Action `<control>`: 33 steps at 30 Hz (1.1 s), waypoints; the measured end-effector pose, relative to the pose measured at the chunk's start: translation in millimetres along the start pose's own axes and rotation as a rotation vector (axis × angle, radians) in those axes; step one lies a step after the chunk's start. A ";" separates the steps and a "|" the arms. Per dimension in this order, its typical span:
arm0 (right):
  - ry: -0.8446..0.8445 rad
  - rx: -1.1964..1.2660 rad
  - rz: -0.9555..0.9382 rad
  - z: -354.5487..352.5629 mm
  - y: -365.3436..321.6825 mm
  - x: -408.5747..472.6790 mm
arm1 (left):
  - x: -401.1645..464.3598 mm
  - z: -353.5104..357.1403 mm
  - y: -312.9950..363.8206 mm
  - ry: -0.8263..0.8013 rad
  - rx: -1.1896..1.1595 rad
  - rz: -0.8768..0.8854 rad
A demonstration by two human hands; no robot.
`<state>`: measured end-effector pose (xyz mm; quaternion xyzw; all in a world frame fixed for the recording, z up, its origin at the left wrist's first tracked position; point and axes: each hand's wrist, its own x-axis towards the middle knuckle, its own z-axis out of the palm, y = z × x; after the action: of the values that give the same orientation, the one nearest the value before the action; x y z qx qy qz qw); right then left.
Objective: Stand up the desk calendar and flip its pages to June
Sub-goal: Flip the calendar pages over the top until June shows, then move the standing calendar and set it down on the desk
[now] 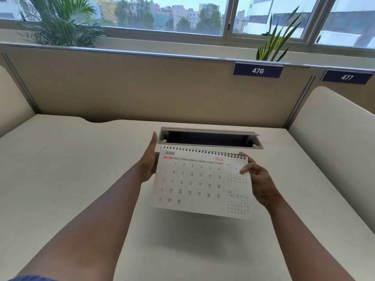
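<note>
Obs: desk calendar point(199, 182) showed JUNE, held above desk point(71, 179), near cable tray point(209, 138) | grip: left hand point(149, 166) flat against left edge, right hand point(258, 179) pinching right edge | risk: loose pages could flip over, or base fold flat when set down

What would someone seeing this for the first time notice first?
The desk calendar open to June, held above the middle of the pale desk with the left hand and right hand at its side edges. Just behind it, an open cable tray is sunk into the desk; past the partition, plants and city windows.
</note>
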<state>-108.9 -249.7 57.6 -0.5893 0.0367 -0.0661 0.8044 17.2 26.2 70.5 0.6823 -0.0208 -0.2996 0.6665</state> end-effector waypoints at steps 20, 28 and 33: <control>0.231 -0.271 -0.042 -10.1 45.0 12.0 | 8.8 12.3 -25.5 0.106 -0.071 0.159; 0.085 -0.515 0.192 -22.7 66.8 11.8 | 16.4 0.2 -62.2 -0.014 0.185 0.037; -0.041 -0.693 0.282 -27.5 80.4 15.0 | 26.4 -2.0 -83.8 -0.050 0.226 -0.076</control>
<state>-92.8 -254.0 -27.0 -0.8169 0.1213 0.0734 0.5590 8.6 26.0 -17.0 0.7459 -0.0453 -0.3371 0.5727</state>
